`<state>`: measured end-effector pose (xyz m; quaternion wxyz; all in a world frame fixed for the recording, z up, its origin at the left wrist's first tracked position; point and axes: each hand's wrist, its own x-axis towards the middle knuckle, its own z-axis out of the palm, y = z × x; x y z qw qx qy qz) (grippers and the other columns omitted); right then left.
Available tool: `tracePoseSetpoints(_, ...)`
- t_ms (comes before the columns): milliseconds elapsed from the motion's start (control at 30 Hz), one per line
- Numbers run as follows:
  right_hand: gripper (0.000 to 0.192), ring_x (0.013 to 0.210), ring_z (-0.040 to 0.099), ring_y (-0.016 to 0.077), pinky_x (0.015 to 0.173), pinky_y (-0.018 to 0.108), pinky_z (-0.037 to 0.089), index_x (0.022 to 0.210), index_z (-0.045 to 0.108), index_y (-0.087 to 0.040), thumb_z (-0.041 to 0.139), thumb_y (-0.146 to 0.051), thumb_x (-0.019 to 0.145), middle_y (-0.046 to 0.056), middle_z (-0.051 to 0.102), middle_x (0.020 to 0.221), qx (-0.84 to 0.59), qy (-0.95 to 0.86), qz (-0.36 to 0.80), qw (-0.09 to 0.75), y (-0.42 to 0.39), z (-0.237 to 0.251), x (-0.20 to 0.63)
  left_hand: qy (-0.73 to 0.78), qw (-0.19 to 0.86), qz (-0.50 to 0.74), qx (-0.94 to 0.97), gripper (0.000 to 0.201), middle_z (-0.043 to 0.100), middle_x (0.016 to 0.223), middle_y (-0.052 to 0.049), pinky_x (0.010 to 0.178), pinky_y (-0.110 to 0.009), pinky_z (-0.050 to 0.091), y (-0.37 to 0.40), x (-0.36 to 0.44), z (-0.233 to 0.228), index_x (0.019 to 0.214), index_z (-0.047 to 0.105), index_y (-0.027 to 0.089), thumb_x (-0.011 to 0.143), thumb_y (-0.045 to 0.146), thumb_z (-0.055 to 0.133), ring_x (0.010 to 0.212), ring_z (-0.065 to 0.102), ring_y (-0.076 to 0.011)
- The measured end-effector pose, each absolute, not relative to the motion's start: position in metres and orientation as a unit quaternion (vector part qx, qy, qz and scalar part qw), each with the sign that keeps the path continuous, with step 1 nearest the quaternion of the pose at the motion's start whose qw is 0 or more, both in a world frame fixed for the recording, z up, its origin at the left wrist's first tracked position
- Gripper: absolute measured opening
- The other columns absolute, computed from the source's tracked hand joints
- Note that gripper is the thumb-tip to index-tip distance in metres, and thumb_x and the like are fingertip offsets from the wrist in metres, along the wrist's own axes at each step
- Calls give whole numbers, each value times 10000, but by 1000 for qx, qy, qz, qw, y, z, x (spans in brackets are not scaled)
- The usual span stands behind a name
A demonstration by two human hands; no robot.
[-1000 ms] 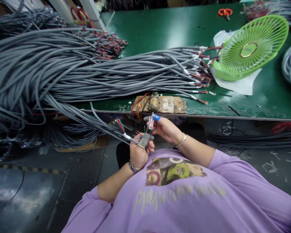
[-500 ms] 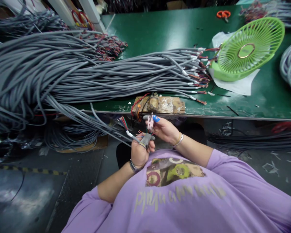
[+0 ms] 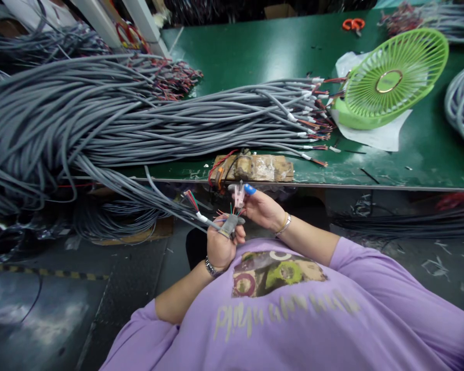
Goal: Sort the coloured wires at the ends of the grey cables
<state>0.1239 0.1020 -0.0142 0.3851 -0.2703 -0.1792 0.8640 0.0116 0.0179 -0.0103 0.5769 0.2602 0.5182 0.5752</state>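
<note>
One grey cable is in hand just below the near edge of the green table: its jacket ends in a white sleeve, and thin red, green and orange wires fan out of the stripped end. The left hand is closed around that end, a grey cot on its thumb, holding it up in front of the purple shirt. The right hand, just beside it and nearer the table edge, pinches a small pink and white piece between thumb and a finger capped in blue, right above the fanned wires. From the left hand the cable runs back and away to the big heap of grey cables draped over the table edge. Farther along the tabletop stands a lime-green fan on white paper. Against a second ago, both hands sit much as they did, grips unchanged.
</note>
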Motion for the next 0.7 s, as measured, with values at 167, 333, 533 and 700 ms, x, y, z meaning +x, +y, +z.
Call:
tracePoseSetpoints(167,324,661,567,111,572,216,419,889,679,-161,500,-427,932,30,663,778,-282,-160,873,365,102,-11,126,511,578,581,259,313,601,481,7,322,-164,349,13,9,-10,699,656,140,729,444,723,342,503,-76)
tracePoseSetpoints(333,334,605,525,96,533,206,398,870,672,-165,597,-491,865,19,645,758,-304,-191,864,352,103,-7,126,502,573,593,261,289,612,493,6,330,-166,380,7,6,-11,713,668,149,739,430,729,353,523,-84)
tracePoseSetpoints(533,149,596,516,86,532,198,401,863,678,-146,647,-287,827,3,613,711,-295,-240,843,380,102,-4,127,498,565,602,266,283,611,502,10,328,-156,369,11,7,-9,736,667,144,766,421,711,355,525,-78)
tracePoseSetpoints(700,267,623,547,102,538,208,423,869,674,-146,572,-392,891,33,661,785,-287,-205,856,378,104,-14,125,499,552,613,267,300,604,487,16,319,-154,350,16,9,-8,718,642,142,759,431,710,347,520,-80)
